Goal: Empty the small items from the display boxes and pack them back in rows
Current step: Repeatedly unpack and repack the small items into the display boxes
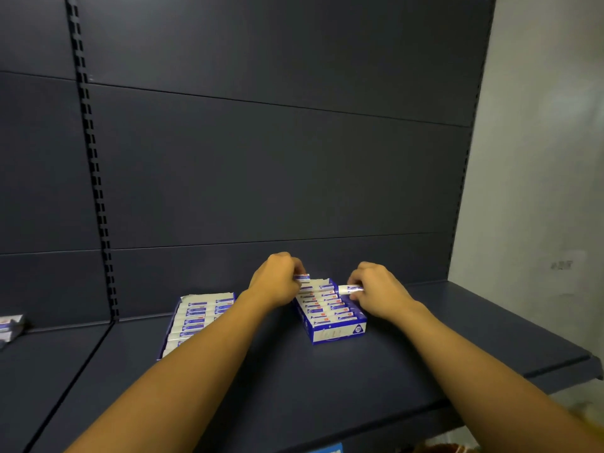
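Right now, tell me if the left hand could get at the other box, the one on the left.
Probably yes. The left hand holds a small item at the right box; the left box lies just beside its forearm, with nothing between, though it must free its grip first.

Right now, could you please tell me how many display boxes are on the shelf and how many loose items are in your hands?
Display boxes on the shelf: 2, the left box and the right box
Items in hand: 2, one in the left hand, one in the right hand
Total: 4
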{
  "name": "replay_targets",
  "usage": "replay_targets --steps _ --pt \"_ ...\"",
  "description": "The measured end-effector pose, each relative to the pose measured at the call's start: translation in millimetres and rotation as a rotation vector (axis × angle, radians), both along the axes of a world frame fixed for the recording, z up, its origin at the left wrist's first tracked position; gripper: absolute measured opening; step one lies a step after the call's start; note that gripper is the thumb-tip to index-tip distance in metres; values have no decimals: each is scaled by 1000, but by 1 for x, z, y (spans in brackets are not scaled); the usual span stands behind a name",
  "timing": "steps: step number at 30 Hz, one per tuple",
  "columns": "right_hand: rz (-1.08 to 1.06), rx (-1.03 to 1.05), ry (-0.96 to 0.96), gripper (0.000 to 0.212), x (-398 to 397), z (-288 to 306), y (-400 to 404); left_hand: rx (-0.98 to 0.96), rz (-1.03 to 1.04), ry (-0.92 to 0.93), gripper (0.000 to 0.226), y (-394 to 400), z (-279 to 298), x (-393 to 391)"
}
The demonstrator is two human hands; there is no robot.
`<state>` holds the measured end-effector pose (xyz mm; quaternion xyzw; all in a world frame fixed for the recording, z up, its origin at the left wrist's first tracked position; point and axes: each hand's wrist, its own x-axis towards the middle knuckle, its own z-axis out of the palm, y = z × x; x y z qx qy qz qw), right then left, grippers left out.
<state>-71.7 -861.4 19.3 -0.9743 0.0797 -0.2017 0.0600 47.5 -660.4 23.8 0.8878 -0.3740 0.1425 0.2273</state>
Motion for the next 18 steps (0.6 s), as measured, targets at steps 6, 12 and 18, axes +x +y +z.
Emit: replay_targets --steps 6,12,18 --pt "126 31 -56 24 37 -3 -26 -17 92 -27 28 -24 -11 6" --pt "227 111 -86 24 71 -16 -41 -43 193 -10 25 -43 -25 10" --pt "234 241 -166 21 94 -45 -53 -186 225 45 26 -60 -44 16"
